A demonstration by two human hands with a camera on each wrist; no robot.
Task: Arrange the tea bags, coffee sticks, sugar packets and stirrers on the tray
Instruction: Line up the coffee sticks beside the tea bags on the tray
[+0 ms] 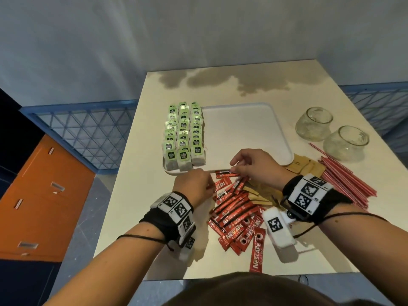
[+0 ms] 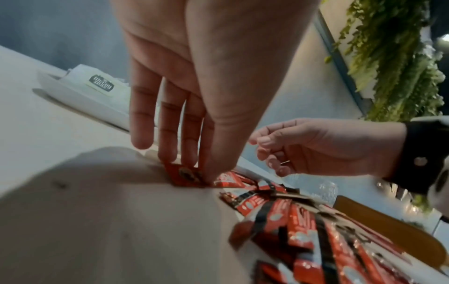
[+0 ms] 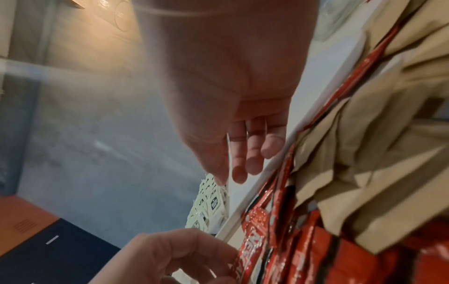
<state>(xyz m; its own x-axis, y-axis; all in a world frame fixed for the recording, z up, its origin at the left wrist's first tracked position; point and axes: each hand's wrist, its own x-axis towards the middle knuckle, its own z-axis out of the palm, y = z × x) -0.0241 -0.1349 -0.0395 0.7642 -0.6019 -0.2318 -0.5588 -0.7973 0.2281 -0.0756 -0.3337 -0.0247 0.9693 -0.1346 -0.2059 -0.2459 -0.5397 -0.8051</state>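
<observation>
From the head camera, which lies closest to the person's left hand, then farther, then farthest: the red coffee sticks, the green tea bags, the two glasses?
Measured from the left hand:
1. Coffee sticks: touching its fingers, just right of it.
2. Tea bags: beyond it, on the tray's left side.
3. Glasses: far right of the table.
</observation>
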